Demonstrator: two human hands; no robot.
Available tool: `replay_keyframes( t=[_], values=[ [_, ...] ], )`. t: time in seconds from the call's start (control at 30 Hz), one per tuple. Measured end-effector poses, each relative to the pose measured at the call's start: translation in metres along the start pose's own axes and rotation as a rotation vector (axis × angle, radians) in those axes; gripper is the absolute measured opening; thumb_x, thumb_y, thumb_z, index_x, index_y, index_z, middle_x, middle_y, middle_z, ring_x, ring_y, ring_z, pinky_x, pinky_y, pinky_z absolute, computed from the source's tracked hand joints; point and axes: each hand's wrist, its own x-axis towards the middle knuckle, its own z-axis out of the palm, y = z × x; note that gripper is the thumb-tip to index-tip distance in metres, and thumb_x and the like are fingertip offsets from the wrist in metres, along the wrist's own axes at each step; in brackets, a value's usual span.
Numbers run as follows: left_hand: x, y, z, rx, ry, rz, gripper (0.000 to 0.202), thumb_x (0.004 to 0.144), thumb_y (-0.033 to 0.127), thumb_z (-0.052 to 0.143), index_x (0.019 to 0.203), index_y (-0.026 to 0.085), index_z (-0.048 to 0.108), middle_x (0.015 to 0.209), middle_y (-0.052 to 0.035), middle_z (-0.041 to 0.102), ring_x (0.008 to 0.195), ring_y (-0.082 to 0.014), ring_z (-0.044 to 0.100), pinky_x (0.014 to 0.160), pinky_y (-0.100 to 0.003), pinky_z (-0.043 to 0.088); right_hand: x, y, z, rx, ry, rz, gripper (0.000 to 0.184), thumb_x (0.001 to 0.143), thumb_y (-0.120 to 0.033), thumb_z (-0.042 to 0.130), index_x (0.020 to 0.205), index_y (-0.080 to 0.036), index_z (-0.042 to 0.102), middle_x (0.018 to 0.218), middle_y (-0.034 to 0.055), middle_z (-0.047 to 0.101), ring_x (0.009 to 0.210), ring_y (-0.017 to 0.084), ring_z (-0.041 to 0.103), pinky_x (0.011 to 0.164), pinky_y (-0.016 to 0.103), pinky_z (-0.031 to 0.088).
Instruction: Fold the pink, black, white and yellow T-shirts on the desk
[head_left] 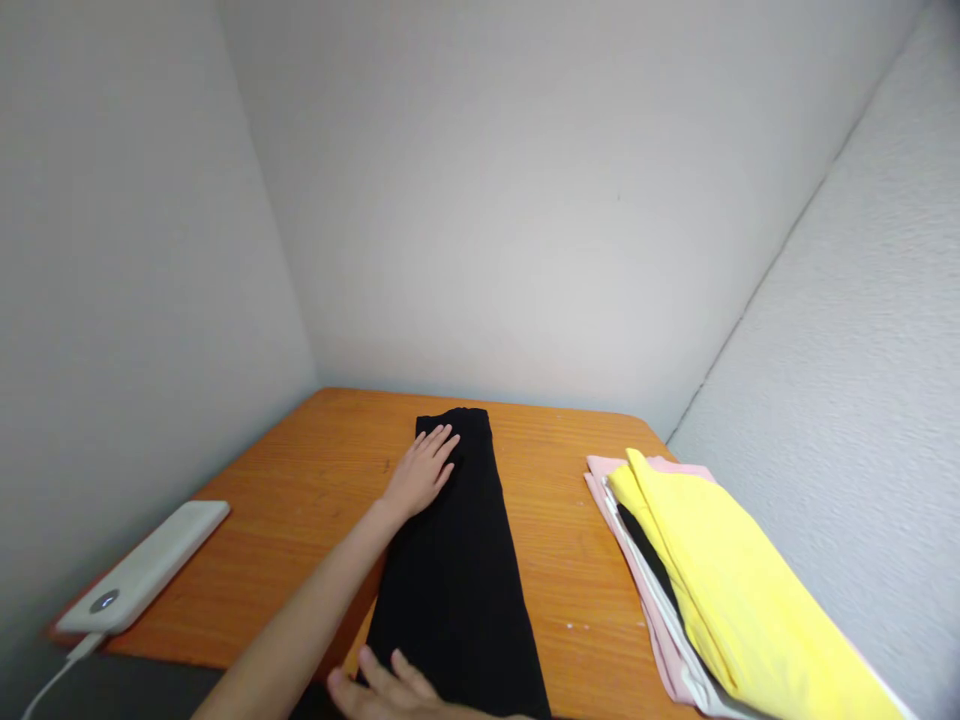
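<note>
A black garment [465, 560], folded into a long narrow strip, lies on the wooden table and runs from near its back edge to the front. It looks like a pair of trousers, though I cannot be sure. My left hand [424, 470] rests flat on its far end with the fingers spread. Close to the front edge, my right hand [390, 690] lies over the near end, fingers apart. The bottom of the frame cuts off part of this hand. Neither hand grips the cloth.
A pile of folded clothes stands at the right, with a yellow garment [750, 590] on top and pink [645, 600], white and black ones beneath. On the left edge lies a white power bank [150, 565] with a cable [64, 670]. Walls enclose the wooden table [315, 480].
</note>
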Motion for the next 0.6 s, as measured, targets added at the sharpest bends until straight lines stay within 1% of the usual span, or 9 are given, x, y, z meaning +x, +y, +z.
replay_keyframes(
  t=[0.1,0.2,0.23,0.3,0.33,0.4,0.5,0.53,0.6],
  values=[
    [-0.06,0.022,-0.027,-0.084,-0.007,-0.015,0.045,0.1,0.039,0.034,0.138,0.021,0.049,0.15,-0.0077,0.043,0.141,-0.0205,0.035,0.117,-0.043,0.029,-0.061,-0.005,-0.032,0.026,0.007,0.136,0.047,0.103,-0.033,0.034,0.15,-0.032,0.031,0.157,0.004,0.024,0.146,0.025,0.01,0.118,0.048,0.019],
    [-0.138,0.038,-0.046,-0.206,-0.118,0.013,0.042,0.099,0.046,0.038,0.137,0.032,0.05,0.144,-0.003,0.051,0.135,-0.0198,0.044,0.114,-0.043,0.036,-0.114,-0.002,-0.049,-0.078,0.057,0.382,0.07,0.09,-0.029,0.058,0.152,-0.031,0.025,0.158,0.0065,0.019,0.146,0.031,0.008,0.116,0.055,0.019],
    [-0.163,0.042,-0.048,-0.213,-0.164,0.04,0.047,0.095,0.051,0.045,0.139,0.036,0.047,0.146,-0.0027,0.049,0.136,-0.0221,0.043,0.114,-0.045,0.036,-0.126,0.0,-0.048,-0.12,0.071,0.443,0.079,0.085,-0.027,0.064,0.152,-0.032,0.024,0.158,0.0062,0.018,0.145,0.032,0.01,0.116,0.057,0.02],
    [-0.206,0.048,-0.048,-0.183,-0.227,0.107,0.08,0.076,0.062,0.066,0.146,0.038,0.036,0.152,-0.0051,0.04,0.138,-0.0297,0.039,0.112,-0.05,0.037,-0.141,0.004,-0.038,-0.192,0.1,0.516,0.087,0.077,-0.02,0.068,0.151,-0.035,0.024,0.157,0.0035,0.018,0.145,0.033,0.013,0.115,0.057,0.022],
    [-0.221,0.05,-0.046,-0.147,-0.24,0.127,0.095,0.068,0.062,0.074,0.149,0.037,0.03,0.154,-0.0064,0.034,0.139,-0.0326,0.036,0.112,-0.052,0.037,-0.144,0.006,-0.031,-0.217,0.114,0.528,0.088,0.076,-0.017,0.066,0.151,-0.037,0.025,0.157,0.0018,0.018,0.145,0.033,0.015,0.115,0.057,0.024],
    [-0.242,0.053,-0.04,-0.05,-0.216,0.142,0.098,0.072,0.044,0.078,0.151,0.036,0.021,0.157,-0.0061,0.028,0.141,-0.0325,0.034,0.112,-0.051,0.037,-0.144,0.009,-0.019,-0.254,0.155,0.526,0.086,0.074,-0.01,0.06,0.149,-0.038,0.029,0.156,-0.0004,0.021,0.145,0.032,0.018,0.115,0.057,0.024],
    [-0.255,0.05,-0.029,0.02,-0.121,0.177,0.075,0.086,0.009,0.051,0.15,0.038,0.026,0.154,-0.0007,0.036,0.139,-0.0242,0.038,0.113,-0.045,0.037,-0.143,0.01,-0.012,-0.257,0.213,0.477,0.074,0.074,-0.009,0.053,0.143,-0.036,0.045,0.151,0.0001,0.036,0.143,0.03,0.025,0.116,0.058,0.02],
    [-0.259,0.046,-0.024,-0.026,-0.087,0.196,0.069,0.086,0.009,0.047,0.147,0.038,0.034,0.15,-0.0008,0.042,0.136,-0.0234,0.042,0.112,-0.043,0.038,-0.144,0.01,-0.012,-0.238,0.228,0.459,0.065,0.077,-0.011,0.051,0.137,-0.036,0.053,0.146,0.0006,0.046,0.141,0.029,0.031,0.116,0.057,0.02],
    [-0.264,0.036,-0.015,-0.242,-0.049,0.196,0.044,0.088,0.025,0.05,0.13,0.034,0.059,0.131,-0.0037,0.063,0.12,-0.0246,0.06,0.102,-0.038,0.049,-0.148,0.008,-0.014,-0.164,0.247,0.438,0.043,0.084,-0.018,0.048,0.116,-0.039,0.067,0.124,0.0015,0.066,0.131,0.028,0.047,0.113,0.055,0.028]
  ],
)
